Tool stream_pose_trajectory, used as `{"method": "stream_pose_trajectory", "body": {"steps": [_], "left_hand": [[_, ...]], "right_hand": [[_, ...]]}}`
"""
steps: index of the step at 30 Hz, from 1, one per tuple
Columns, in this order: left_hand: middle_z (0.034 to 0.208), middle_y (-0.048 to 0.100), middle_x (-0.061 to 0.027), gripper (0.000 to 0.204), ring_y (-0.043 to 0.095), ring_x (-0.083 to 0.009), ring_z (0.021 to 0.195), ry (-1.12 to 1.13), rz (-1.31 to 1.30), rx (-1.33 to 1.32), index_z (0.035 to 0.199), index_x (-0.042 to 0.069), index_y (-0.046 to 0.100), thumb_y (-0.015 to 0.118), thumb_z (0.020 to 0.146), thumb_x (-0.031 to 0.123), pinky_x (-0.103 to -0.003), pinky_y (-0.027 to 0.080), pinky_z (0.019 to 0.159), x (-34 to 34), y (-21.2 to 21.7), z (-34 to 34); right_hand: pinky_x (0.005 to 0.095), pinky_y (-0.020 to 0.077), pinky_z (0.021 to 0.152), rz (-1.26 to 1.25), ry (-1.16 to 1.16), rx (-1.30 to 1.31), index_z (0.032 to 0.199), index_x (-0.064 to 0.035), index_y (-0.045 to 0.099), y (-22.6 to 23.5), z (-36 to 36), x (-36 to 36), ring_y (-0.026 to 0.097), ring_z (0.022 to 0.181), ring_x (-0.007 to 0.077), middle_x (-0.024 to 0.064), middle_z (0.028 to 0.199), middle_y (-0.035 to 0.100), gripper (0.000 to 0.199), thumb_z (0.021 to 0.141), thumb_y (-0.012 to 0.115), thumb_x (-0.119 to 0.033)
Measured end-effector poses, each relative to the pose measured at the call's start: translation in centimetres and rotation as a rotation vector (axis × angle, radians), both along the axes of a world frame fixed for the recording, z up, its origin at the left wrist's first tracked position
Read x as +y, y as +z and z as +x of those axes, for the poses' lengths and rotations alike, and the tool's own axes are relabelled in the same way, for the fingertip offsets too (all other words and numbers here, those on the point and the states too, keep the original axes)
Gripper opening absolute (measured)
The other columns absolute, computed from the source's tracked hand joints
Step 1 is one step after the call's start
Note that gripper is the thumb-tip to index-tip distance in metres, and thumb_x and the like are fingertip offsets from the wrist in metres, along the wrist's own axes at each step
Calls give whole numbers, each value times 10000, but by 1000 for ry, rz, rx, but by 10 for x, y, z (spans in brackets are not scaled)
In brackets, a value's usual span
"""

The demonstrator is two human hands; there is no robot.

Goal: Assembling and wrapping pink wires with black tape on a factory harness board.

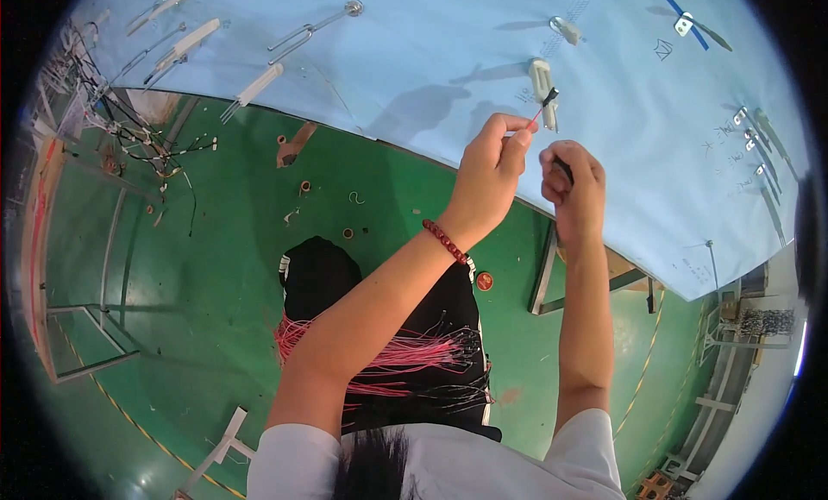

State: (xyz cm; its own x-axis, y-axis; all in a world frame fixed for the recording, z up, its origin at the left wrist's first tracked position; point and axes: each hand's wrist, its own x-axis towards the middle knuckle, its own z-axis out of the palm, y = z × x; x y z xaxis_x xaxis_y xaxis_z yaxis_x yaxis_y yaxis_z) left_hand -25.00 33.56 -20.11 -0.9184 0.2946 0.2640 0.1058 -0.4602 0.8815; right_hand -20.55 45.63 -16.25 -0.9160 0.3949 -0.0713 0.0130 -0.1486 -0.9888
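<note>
My left hand (492,172) is raised to the edge of the blue board (414,60), with thumb and forefinger pinching a thin red wire (536,120). The wire's black end (550,96) lies against a pale pronged holder (540,75) fixed on the board. Close by on the right, my right hand (580,185) is curled round a small black object (562,169), mostly hidden by the fingers. Across my black-trousered lap rests a bundle of red wires (414,353) with dark ends; part of it is behind my left forearm.
More pronged holders (259,84) and metal forks (315,30) stick up from the board. At far left, a dark wire harness (155,146) hangs by a metal frame (95,327). Small rings and scraps (348,233) lie on the green floor (216,267).
</note>
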Motion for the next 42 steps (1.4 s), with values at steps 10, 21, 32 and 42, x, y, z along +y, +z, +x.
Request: {"method": "stream_pose_trajectory", "body": {"steps": [10,21,32,42], "left_hand": [[661,425,21,421,369,-60,606,-182,41,-108,1312,41,340,492,958,211,-219,321,549,-29,-13,13],[769,564,-38,372,498,-90,712,-254,-4,-112,1284,27,395,483,959,185,-256,446,681,-34,-10,9],[578,411,63,159,331,-22,536,-50,-169,-71,1047,31,575,494,938,113,-225,285,476,-25,-9,12],[622,413,40,272,345,-35,566,-101,-36,-140,1165,35,546,542,930,171,-204,264,479,-34,-11,13]], "right_hand": [[259,369,521,-200,305,-102,1013,-23,522,-2,-17,-7,439,621,116,51,824,546,259,785,515,-146],[313,505,702,75,390,-25,1073,-21,476,13,-11,-10,578,734,182,97,989,522,355,743,599,-67],[301,524,693,204,342,-14,941,7,503,8,8,-4,574,733,140,87,969,515,236,759,651,-25],[234,428,607,554,178,193,747,-8,491,2,19,-16,473,686,87,30,856,473,174,755,665,1]]}}
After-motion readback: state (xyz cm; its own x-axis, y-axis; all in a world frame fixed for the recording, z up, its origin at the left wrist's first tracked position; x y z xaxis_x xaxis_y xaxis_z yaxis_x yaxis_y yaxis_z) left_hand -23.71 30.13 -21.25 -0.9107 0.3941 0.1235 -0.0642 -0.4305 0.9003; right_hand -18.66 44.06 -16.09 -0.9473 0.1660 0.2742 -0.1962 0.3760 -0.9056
